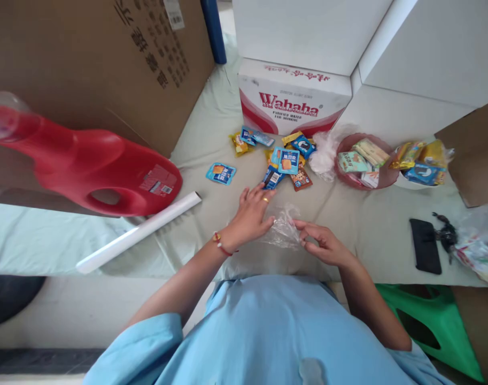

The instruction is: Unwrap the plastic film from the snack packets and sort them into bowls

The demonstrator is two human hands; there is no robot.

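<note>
My left hand (252,213) lies on the pale cloth with fingers stretched out, pressing one edge of a clear plastic bag (283,229). My right hand (322,241) pinches the bag's other edge between thumb and fingers. Just beyond my left fingertips lies a pile of small snack packets (286,163), blue, orange and brown. One blue packet (221,173) lies apart to the left.
A red jug (87,166) lies on its side at left, with a white roll (137,233) beside it. A Wahaha carton (292,104) stands behind the snacks. A pink bowl (343,176) of packets, a black phone (425,246) and keys (446,234) are at right.
</note>
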